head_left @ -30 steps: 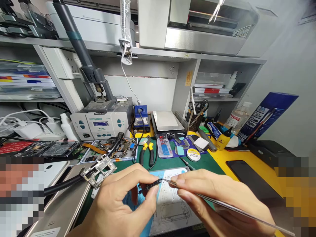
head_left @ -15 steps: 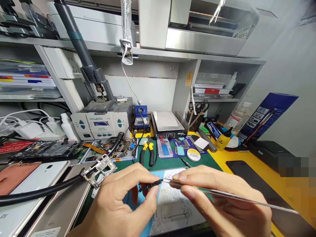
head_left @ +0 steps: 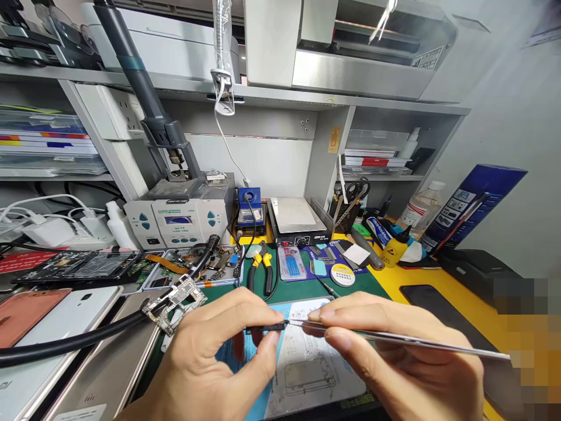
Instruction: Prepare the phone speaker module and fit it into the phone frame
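Note:
Between thumb and forefinger, my left hand (head_left: 214,351) pinches a small, thin black part (head_left: 264,329), roughly level, with its right end poking out past the fingertips. What kind of part it is I cannot make out. My right hand (head_left: 407,356) is closed around metal tweezers (head_left: 421,344), whose fine tips point left and meet the right end of the black part. Whether the tips grip anything there is too small to tell. Both hands are above a blue and white printed sheet (head_left: 307,351) on the green mat (head_left: 372,286).
A circuit board (head_left: 184,295) rests on a thick black hose (head_left: 100,333) at left, beside several phones. Behind are pliers (head_left: 262,272), a parts tray (head_left: 151,285), a hot air station (head_left: 179,219) and a heating plate (head_left: 302,216). A dark phone-like slab (head_left: 438,316) lies at right.
The black part has turned in my left fingers and now lies more level, showing a smoother side. The rear end of the tweezers has risen slightly and shifted left.

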Motion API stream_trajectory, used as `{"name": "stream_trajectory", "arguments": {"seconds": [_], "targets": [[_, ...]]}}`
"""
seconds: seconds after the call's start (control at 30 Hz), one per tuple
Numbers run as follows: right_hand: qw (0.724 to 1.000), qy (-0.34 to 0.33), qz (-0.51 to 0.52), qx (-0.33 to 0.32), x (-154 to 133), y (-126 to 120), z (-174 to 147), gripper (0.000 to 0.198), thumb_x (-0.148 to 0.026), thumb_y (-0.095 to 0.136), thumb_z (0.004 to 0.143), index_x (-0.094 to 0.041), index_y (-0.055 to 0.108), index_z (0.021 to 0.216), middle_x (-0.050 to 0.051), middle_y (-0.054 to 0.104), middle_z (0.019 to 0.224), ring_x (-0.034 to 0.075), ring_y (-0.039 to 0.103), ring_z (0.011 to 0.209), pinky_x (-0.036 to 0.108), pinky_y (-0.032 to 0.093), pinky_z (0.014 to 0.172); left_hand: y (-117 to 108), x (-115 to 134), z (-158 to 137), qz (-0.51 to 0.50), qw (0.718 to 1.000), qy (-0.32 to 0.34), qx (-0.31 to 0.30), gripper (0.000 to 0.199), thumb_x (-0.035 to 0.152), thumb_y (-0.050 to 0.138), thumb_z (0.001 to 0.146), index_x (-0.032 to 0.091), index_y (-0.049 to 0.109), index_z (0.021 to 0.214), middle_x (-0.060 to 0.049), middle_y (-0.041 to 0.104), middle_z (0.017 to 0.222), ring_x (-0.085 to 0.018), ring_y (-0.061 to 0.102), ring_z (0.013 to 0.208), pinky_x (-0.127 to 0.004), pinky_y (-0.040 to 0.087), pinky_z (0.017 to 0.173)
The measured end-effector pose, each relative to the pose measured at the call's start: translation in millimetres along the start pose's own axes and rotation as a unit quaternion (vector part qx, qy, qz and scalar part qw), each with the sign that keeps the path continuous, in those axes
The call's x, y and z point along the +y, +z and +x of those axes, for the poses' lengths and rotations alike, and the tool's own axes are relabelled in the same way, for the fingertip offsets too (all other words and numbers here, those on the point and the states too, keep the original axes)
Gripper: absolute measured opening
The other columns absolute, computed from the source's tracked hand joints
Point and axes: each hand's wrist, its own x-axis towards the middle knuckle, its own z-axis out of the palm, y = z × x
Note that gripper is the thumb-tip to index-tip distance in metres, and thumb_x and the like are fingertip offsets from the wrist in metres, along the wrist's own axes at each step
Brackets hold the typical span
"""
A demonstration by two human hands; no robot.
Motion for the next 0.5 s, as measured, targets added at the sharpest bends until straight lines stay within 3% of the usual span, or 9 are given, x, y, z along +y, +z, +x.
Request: {"name": "stream_trajectory", "arguments": {"seconds": [0.27, 0.5], "targets": [[1.000, -0.010, -0.001, -0.016, -0.1, 1.7, -0.6, 0.028, 0.008, 0.071, 0.078, -0.013, 0.080, 0.095, 0.006, 0.083, 0.088, 0.017, 0.078, 0.079, 0.021, 0.064, 0.078, 0.3, -0.3, -2.7, -0.010, 1.000, -0.001, -0.002, 0.020, 0.004, 0.061, 0.084, 0.021, 0.067, 0.092, 0.003, 0.067, 0.077, -0.009, 0.066, 0.069, -0.019, 0.055, 0.066], [1.000, 0.008, 0.008, -0.009, 0.9, 1.3, 0.8, 0.033, 0.004, 0.073, 0.079, -0.021, 0.080, 0.098, 0.003, 0.083, 0.088, 0.019, 0.078, 0.077, 0.024, 0.065, 0.076, 0.0, 0.3, -0.1, -0.018, 1.000, -0.002, -0.005, 0.020, 0.003, 0.060, 0.083, 0.021, 0.067, 0.090, 0.002, 0.067, 0.076, -0.010, 0.066, 0.068, -0.020, 0.056, 0.064]]}}
